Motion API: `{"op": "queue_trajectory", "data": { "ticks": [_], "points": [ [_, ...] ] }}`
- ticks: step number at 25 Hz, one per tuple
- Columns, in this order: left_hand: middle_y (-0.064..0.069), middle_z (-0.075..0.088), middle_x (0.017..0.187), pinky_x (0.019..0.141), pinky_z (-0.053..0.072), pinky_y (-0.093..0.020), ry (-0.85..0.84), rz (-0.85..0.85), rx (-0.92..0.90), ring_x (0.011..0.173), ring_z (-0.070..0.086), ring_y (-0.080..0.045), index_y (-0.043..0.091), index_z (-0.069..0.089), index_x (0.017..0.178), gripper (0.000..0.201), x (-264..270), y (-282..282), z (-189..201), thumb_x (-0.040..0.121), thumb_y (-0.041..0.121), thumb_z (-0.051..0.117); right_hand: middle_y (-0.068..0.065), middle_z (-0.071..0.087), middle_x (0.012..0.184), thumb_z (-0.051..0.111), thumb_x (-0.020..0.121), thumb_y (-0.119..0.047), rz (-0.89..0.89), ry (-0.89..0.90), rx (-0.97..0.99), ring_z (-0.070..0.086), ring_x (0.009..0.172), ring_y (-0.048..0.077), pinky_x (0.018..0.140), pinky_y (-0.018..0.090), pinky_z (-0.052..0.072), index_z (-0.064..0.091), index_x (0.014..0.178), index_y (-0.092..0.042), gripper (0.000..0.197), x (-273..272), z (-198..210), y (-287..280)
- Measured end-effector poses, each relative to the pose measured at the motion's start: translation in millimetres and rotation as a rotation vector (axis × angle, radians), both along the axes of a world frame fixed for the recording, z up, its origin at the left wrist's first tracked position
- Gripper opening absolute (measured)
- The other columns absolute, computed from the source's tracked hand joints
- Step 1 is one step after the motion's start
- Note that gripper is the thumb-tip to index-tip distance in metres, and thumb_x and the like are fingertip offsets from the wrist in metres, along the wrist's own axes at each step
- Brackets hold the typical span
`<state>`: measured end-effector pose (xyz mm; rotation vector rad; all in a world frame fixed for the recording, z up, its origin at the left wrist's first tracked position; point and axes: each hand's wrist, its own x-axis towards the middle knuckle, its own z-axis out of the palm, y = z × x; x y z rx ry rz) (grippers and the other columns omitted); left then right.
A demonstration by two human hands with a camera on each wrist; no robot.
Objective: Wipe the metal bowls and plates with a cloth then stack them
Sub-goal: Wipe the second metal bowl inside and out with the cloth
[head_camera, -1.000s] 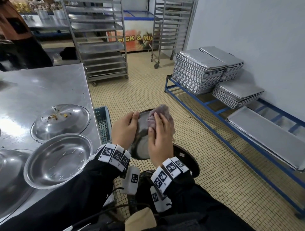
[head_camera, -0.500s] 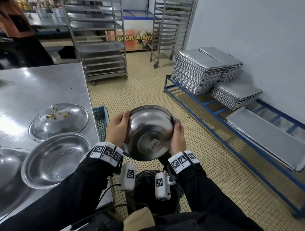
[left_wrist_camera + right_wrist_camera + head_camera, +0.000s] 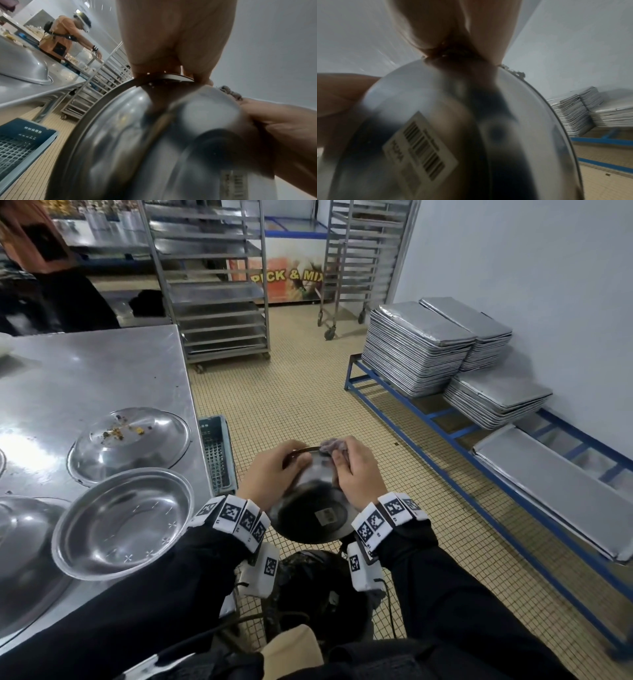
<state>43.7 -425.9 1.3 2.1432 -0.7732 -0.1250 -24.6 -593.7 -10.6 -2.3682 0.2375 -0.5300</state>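
I hold a metal bowl (image 3: pixel 313 510) over the floor, its underside with a barcode sticker (image 3: pixel 419 146) turned toward me. My left hand (image 3: pixel 277 470) grips the far left rim (image 3: pixel 164 77), fingers curled over the edge. At the far right rim my right hand (image 3: pixel 352 470) pinches a purplish cloth (image 3: pixel 334 445) against the bowl. On the steel table (image 3: pixel 85 371) to the left lie an upright bowl (image 3: pixel 123 522) and an upturned plate (image 3: pixel 130 440) with food crumbs on it.
A blue crate (image 3: pixel 217 453) stands by the table edge. A black bin (image 3: pixel 318 587) sits below the bowl. Stacked baking trays (image 3: pixel 418 347) rest on a blue floor rack (image 3: pixel 445 419) at right. Wheeled racks (image 3: pixel 212 285) stand behind. Another person (image 3: pixel 63 36) works at the far counter.
The bowl has tipped from facing me edge-on with the cloth inside to underside toward me. My right hand with the cloth now sits on the far right rim.
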Motion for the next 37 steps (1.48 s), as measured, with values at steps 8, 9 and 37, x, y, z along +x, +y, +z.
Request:
{"op": "queue_trajectory", "data": {
  "ticks": [8,9,37],
  "points": [
    [-0.007,0.058,0.067,0.063,0.046,-0.039,0.085,0.264,-0.173,0.062,0.052,-0.023,0.009,0.059,0.079,0.039,6.3,0.3,5.9,0.099,0.039,0.045,0.003,0.053,0.124,0.050,0.095,-0.023,-0.167,-0.348,0.159,0.053,0.111,0.015,0.090,0.034,0.050,0.047,0.123,-0.017,0.029,-8.4,3.7,31.2],
    [-0.005,0.056,0.065,0.062,0.046,-0.039,0.098,0.289,-0.187,0.061,0.050,-0.021,0.010,0.057,0.075,0.040,4.4,-1.1,6.6,0.100,0.038,0.044,0.003,0.050,0.129,0.049,0.095,-0.026,-0.147,-0.340,0.102,0.050,0.117,0.018,0.094,0.039,0.049,0.048,0.122,-0.017,0.028,-11.6,1.5,39.0],
    [-0.008,0.067,0.077,0.062,0.054,-0.032,0.485,0.363,-0.592,0.066,0.064,-0.022,0.012,0.068,0.091,0.049,7.7,7.6,4.0,0.089,0.056,0.047,-0.010,0.056,0.111,0.033,0.101,-0.038,-0.349,-0.236,0.911,0.056,0.101,0.009,0.072,0.022,0.047,0.048,0.110,-0.045,0.018,-19.8,0.3,14.6]
  ]
}}
